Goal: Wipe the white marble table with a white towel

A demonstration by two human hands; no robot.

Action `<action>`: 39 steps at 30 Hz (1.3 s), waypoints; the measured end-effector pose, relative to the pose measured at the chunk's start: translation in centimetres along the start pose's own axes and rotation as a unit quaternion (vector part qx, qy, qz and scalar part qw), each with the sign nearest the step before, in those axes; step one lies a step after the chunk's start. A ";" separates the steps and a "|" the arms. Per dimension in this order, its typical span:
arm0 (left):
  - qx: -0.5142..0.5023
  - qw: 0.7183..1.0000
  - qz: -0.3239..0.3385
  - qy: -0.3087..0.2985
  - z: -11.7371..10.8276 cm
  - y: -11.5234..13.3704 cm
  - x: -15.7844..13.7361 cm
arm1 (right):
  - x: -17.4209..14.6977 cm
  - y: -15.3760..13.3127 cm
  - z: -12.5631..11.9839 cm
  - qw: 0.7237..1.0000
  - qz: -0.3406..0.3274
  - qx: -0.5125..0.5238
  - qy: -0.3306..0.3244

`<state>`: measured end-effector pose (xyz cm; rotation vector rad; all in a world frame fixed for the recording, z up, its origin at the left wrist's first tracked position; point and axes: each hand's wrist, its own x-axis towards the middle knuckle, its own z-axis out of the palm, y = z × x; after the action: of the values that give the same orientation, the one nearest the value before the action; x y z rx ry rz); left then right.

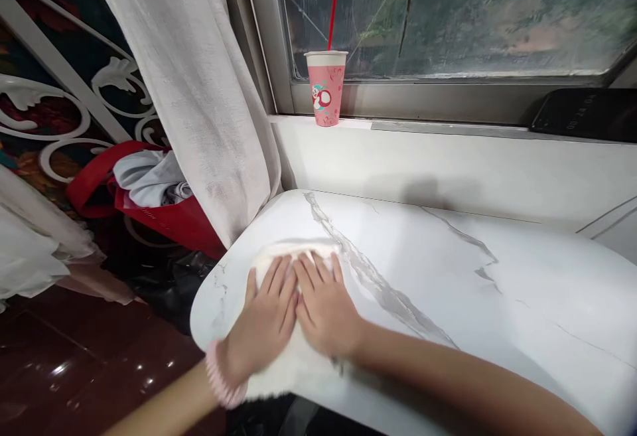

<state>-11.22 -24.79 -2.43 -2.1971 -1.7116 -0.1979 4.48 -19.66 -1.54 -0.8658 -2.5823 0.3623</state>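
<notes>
Fingers (pixel 304 275) of both hands (pixel 263 323) (pixel 329 320) slightly apart, flat on fuzzy-edged cream cloth (pixel 293 366) over smooth, grey-veined tabletop (pixel 428 270)

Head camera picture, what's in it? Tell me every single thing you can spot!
Window: one, grey-framed, top
Curtain: one, white, left of window
Cup: one, pink, on ledge
Straw: one, red, in cup
Phone: one, black, right end of ledge
Table: one, white with grey veins, below ledge
Cloth: one, cream, on table
Bag: one, red, left of table
Clothes: uncountable, greyish, in bag
Scrollwork: several pieces, white, upper left
Floor: one, dark red, lower left
Wristband: one, pink, left wrist
Left hand: one, bare, on cloth
Right hand: one, bare, on cloth
</notes>
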 end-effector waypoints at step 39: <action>-0.031 0.998 0.012 -0.060 -0.1 9.1 10.4 | -3.7 10.6 -5.1 0.996 0.070 -0.047 0.021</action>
<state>0.26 -17.29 -0.68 -2.3148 -1.7631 -0.1169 14.96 -13.09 -1.83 -1.0805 -2.5231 0.2597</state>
